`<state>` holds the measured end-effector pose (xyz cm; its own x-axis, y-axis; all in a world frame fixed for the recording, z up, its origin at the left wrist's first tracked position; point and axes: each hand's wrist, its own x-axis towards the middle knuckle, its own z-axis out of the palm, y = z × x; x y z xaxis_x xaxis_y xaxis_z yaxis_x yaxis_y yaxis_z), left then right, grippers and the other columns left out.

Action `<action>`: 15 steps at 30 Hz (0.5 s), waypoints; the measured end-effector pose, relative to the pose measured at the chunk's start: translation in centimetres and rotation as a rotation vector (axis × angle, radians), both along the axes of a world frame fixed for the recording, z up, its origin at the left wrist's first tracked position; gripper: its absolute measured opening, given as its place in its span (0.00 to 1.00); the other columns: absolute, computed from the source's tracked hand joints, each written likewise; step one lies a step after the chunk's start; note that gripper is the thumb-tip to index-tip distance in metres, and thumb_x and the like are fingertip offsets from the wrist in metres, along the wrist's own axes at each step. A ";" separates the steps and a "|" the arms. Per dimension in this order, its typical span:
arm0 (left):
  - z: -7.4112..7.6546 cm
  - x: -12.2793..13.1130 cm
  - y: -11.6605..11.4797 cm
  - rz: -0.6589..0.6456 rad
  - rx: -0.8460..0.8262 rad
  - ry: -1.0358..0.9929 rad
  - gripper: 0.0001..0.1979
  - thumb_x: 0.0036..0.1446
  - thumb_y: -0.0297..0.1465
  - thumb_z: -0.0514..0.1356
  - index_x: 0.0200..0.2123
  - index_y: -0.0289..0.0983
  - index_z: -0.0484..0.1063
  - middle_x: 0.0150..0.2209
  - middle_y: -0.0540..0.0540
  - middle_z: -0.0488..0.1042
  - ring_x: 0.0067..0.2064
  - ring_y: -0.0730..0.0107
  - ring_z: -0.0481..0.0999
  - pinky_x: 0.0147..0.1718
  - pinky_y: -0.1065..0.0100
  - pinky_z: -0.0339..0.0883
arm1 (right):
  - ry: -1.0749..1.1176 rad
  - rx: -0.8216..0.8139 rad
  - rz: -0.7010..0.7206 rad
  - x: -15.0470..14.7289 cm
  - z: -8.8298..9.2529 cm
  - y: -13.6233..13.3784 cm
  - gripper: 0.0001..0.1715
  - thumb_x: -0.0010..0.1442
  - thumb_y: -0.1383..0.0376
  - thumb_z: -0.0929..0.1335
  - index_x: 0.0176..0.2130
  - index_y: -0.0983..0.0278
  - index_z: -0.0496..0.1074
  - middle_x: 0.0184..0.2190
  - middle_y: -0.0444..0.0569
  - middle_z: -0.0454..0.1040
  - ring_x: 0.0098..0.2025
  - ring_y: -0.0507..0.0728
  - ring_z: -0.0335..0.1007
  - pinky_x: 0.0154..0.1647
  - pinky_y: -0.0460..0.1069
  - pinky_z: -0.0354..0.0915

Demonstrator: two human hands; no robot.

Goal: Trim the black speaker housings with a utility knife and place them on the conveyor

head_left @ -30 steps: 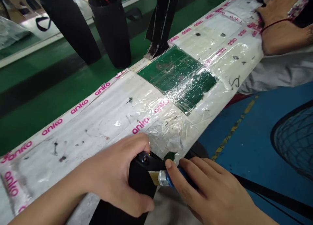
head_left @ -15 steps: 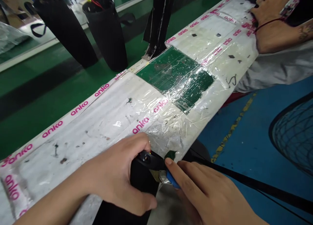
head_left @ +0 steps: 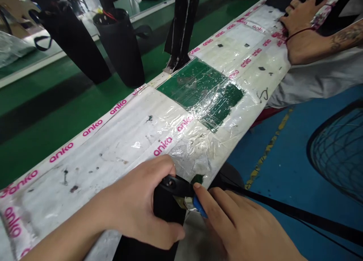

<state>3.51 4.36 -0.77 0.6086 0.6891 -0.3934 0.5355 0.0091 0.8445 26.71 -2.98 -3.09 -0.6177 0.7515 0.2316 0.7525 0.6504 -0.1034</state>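
My left hand (head_left: 147,204) is wrapped around the top of a black tube-shaped piece (head_left: 167,206), thumb on the near side and fingers over the far rim. The piece leans at the table's near edge, its lower part running out of view. My right hand (head_left: 235,219) is closed on a small blue-handled cutter (head_left: 200,208), mostly hidden by the fingers. Its metal blade touches or lies very close to the piece's black rim. From beside my right hand a long black strap (head_left: 269,204) stretches to the right.
A narrow table (head_left: 113,140) is covered in white sheeting and pink-lettered tape, with a green patch (head_left: 204,91). Black tubes (head_left: 120,45) stand on the green surface beyond, by a dark post (head_left: 181,30). Another person's hand (head_left: 300,17) rests at the far end. A mesh basket (head_left: 340,151) stands right.
The view has shifted slightly, so the surroundings sit a little further left. Both hands keep their grips, with the blade still at the rim.
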 end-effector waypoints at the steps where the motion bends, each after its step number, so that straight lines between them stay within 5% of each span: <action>1: 0.1 0.1 0.0 -0.008 0.008 0.007 0.22 0.36 0.33 0.69 0.31 0.42 0.59 0.33 0.51 0.64 0.33 0.64 0.63 0.28 0.63 0.56 | -0.018 0.016 -0.010 -0.1 -0.1 0.0 0.27 0.59 0.77 0.58 0.57 0.71 0.63 0.30 0.50 0.77 0.23 0.60 0.73 0.19 0.53 0.68; 8: 0.9 0.6 -0.6 -0.022 0.060 0.124 0.20 0.38 0.32 0.67 0.33 0.42 0.60 0.35 0.50 0.68 0.35 0.61 0.68 0.29 0.61 0.59 | -0.063 0.027 -0.028 -0.6 -0.3 -0.3 0.24 0.58 0.77 0.59 0.54 0.70 0.62 0.28 0.49 0.75 0.19 0.57 0.70 0.17 0.51 0.60; 15: 1.2 1.0 -0.9 -0.050 0.107 0.193 0.16 0.44 0.36 0.65 0.33 0.42 0.61 0.37 0.49 0.70 0.37 0.58 0.70 0.28 0.61 0.62 | -0.177 -0.245 0.054 0.2 1.2 0.2 0.32 0.47 0.77 0.63 0.54 0.72 0.63 0.27 0.47 0.74 0.18 0.59 0.70 0.17 0.55 0.47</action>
